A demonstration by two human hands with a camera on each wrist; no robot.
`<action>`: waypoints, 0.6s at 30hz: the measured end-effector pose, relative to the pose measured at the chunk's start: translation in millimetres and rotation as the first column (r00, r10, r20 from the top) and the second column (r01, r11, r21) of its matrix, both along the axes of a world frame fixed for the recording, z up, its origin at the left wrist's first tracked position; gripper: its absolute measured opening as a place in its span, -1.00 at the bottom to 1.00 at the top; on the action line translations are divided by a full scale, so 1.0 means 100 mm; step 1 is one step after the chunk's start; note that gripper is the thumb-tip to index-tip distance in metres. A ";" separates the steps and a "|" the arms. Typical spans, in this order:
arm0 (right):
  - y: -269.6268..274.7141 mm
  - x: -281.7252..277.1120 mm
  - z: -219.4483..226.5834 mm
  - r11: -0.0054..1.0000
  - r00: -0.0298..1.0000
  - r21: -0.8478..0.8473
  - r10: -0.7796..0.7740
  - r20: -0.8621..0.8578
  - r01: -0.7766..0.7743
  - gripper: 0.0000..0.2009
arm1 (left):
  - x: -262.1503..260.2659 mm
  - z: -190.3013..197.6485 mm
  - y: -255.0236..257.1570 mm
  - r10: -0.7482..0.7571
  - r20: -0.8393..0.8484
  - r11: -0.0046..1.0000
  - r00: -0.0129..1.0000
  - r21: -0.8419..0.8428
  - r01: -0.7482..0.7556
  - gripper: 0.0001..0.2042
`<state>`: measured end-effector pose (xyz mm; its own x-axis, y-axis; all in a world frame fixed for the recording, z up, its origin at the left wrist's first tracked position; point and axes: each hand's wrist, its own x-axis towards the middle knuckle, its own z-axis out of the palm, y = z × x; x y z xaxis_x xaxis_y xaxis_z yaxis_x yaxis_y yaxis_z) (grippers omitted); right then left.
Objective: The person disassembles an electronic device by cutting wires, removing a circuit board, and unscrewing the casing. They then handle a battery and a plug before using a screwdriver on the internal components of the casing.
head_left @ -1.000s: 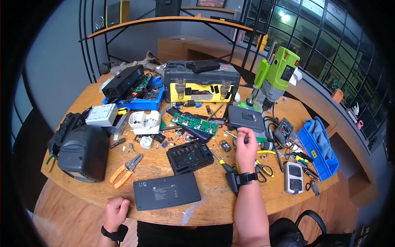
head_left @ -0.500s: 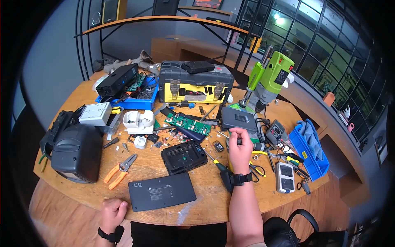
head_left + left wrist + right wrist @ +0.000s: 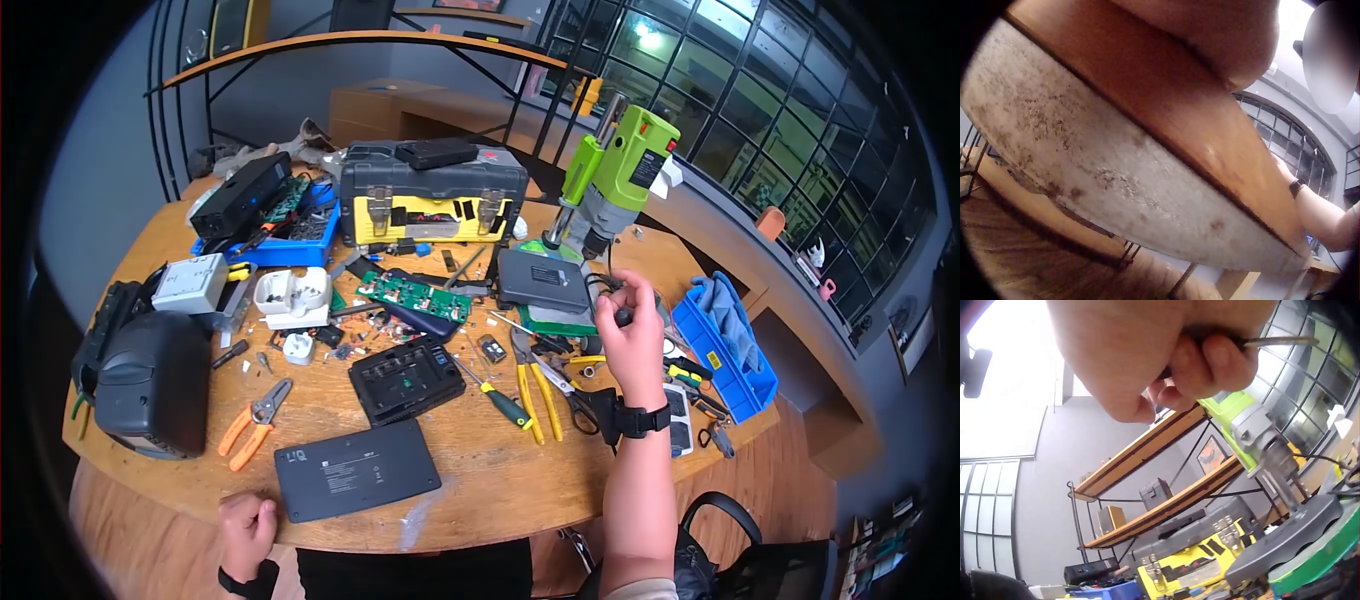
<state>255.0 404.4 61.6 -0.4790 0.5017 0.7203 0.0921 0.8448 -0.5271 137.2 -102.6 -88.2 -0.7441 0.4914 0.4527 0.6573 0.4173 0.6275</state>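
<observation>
My right hand (image 3: pixel 634 335) is raised over the right side of the table, its fingers curled round the dark handle of a screwdriver (image 3: pixel 1282 341). In the right wrist view the metal shaft sticks out past the fingers. Below and left of that hand lie yellow-handled pliers (image 3: pixel 541 400), dark scissors (image 3: pixel 582 415) and a green-and-yellow screwdriver (image 3: pixel 508 406). At the table's front left edge my left hand (image 3: pixel 248 525) rests as a fist, holding nothing visible. Beside it lies a flat black panel (image 3: pixel 358 470) with a printed label; in the left wrist view the fingers are hidden.
A green drill press (image 3: pixel 625 165) stands behind the right hand, with a grey case (image 3: pixel 543 278) before it. At the right edge sits a blue bin (image 3: pixel 725 345). A yellow-and-black toolbox (image 3: pixel 432 195), green circuit board (image 3: pixel 415 295), black battery charger (image 3: pixel 405 380) and orange-handled pliers (image 3: pixel 257 425) lie about.
My right hand has moved rightward with the screwdriver, uncovering the yellow-handled pliers and more of the green-and-yellow screwdriver. The left fist stays by the panel. The head view has shifted.
</observation>
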 end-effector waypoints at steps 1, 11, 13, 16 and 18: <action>0.06 0.04 -0.03 1.000 1.000 -0.002 -0.009 0.004 0.009 -0.73 | 0.01 0.00 0.01 0.015 -0.011 1.000 1.000 0.014 -0.015 -0.69; 0.34 0.08 -0.36 0.998 0.932 -0.055 -0.016 0.363 0.039 -0.85 | -0.02 -0.27 -0.17 0.121 -0.064 0.991 0.991 -0.054 -0.125 -0.66; 0.35 0.13 -0.39 0.995 0.924 -0.076 -0.038 0.381 0.072 -0.86 | -0.04 -0.33 -0.25 0.137 -0.096 0.982 0.986 -0.115 -0.147 -0.66; 0.41 0.21 -0.42 0.992 0.953 -0.064 -0.083 0.293 0.107 -0.89 | -0.07 -0.44 -0.36 0.138 -0.086 0.985 0.987 -0.091 -0.146 -0.65; 0.47 0.29 -0.45 0.987 0.933 -0.089 -0.093 0.347 0.132 -0.89 | -0.07 -0.46 -0.39 0.167 -0.063 0.981 0.984 -0.092 -0.172 -0.66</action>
